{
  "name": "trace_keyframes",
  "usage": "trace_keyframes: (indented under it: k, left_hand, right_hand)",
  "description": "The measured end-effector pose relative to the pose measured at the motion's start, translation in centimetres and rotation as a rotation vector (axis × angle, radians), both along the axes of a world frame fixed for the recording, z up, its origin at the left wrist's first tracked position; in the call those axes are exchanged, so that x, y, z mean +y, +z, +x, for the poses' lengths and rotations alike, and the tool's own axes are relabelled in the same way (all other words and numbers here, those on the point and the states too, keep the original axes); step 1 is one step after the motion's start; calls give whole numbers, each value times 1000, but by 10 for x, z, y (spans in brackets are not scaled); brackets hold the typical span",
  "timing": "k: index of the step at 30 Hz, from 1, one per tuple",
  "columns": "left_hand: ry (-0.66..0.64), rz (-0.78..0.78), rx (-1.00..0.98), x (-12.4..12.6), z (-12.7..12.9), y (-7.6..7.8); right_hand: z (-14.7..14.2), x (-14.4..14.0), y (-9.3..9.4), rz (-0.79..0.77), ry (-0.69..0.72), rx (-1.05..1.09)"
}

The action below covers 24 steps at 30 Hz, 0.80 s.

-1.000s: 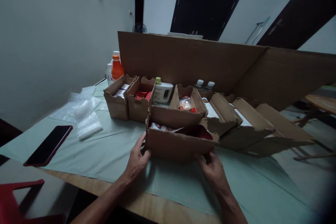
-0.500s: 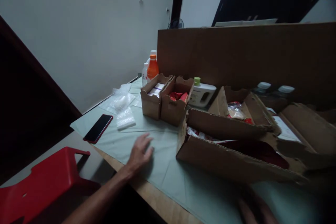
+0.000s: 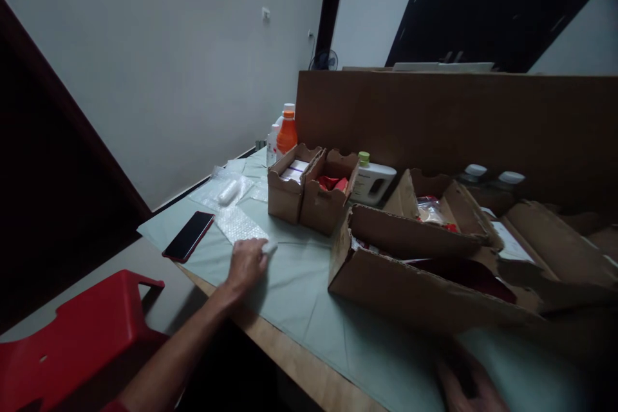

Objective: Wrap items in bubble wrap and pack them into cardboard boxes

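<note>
My left hand (image 3: 248, 265) is closed at the near end of a strip of bubble wrap (image 3: 237, 224), its fingers pinching the corner. The strip lies flat on the pale green cloth. Behind it is a small bundle wrapped in clear bubble wrap (image 3: 228, 192). To the left lies a phone (image 3: 188, 235) in a red case, screen up. My right hand (image 3: 466, 383) rests low at the bottom edge, in front of a long cardboard box (image 3: 415, 293). Deep shadow covers its fingers, and a dark patch lies between them.
Two cardboard bins (image 3: 284, 201) hold white packs and red packets. Behind stand an orange bottle (image 3: 287, 135) and a white jug (image 3: 374, 181) with a green cap. More open boxes (image 3: 550, 238) fill the right. A tall brown panel (image 3: 434, 116) closes the back; a red stool (image 3: 96, 315) stands left.
My left hand has moved slightly left and away from me and has closed on the bubble wrap. The strip now reaches further toward me. The view has shifted a little.
</note>
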<state>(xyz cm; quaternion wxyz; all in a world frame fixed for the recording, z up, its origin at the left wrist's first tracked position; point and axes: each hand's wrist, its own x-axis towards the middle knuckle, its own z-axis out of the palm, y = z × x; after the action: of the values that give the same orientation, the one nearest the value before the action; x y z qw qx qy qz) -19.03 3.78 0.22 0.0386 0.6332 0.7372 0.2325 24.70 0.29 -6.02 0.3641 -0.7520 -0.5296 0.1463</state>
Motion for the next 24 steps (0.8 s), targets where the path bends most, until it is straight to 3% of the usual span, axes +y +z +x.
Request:
trace_keyframes:
  k: [4, 7, 12, 16, 18, 20, 24]
  left_hand:
    - [-170, -1, -16, -38, 64, -11]
    - [-283, -6, -48, -65, 98, -18]
    - [-568, 110, -264, -110, 136, -22]
    - [-834, 225, -439, -140, 149, -20]
    - [-827, 247, -447, -144, 144, -20]
    - [-711, 236, -394, -137, 130, -20]
    - [-452, 205, -300, -99, 87, -19]
  right_hand:
    - [-3, 0, 1, -1, 35, -5]
    - [-7, 0, 4, 50, 55, -10]
    - [-19, -7, 11, 202, 27, 6]
    - [-26, -16, 12, 254, 2, -23]
    - [-29, -20, 11, 286, 9, -34]
    - [-31, -26, 13, 325, 22, -50]
    - [-44, -42, 24, 426, 73, -103]
